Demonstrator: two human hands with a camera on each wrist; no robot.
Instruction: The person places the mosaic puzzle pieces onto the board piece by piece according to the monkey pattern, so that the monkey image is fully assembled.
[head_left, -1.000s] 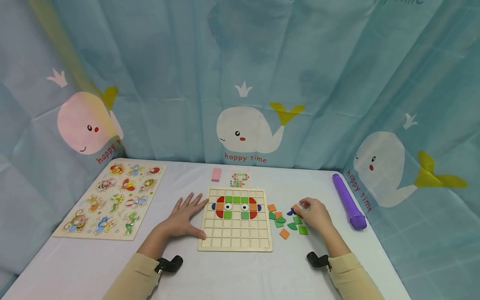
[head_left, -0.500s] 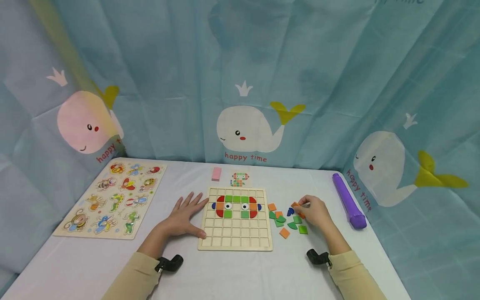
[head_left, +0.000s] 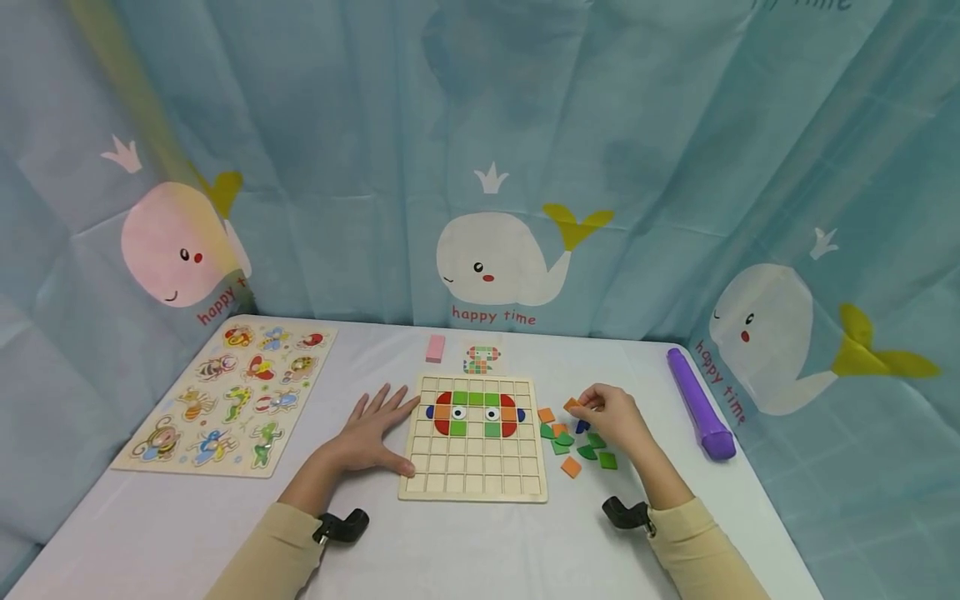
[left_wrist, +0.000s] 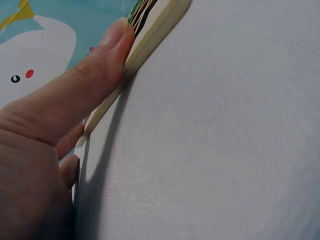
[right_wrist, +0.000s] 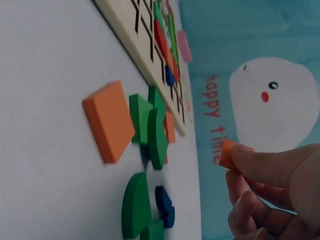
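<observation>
A wooden grid board [head_left: 477, 467] lies flat on the table, with red, green, orange, blue and eye-marked tiles set in its upper rows. My left hand [head_left: 369, 437] has its fingers spread along the board's left edge; in the left wrist view the thumb [left_wrist: 95, 72] touches the rim. Between thumb and fingers my right hand [head_left: 617, 417] pinches an orange square tile [right_wrist: 228, 154], held above the loose pieces right of the board. Among those pieces are green quarter-round tiles [right_wrist: 136, 205], an orange square [right_wrist: 110, 122] and dark blue pieces [right_wrist: 164, 206].
A pattern card [head_left: 481, 359] and a pink block [head_left: 435, 348] lie behind the board. An insect picture puzzle [head_left: 232, 400] takes up the table's left side. On the right lies a purple microphone-shaped object [head_left: 701, 404]. A whale-print curtain [head_left: 360, 250] rises behind the table.
My right hand has lifted the orange square tile from the pile and moved it slightly left, towards the board. The left hand stays at the board's edge.
</observation>
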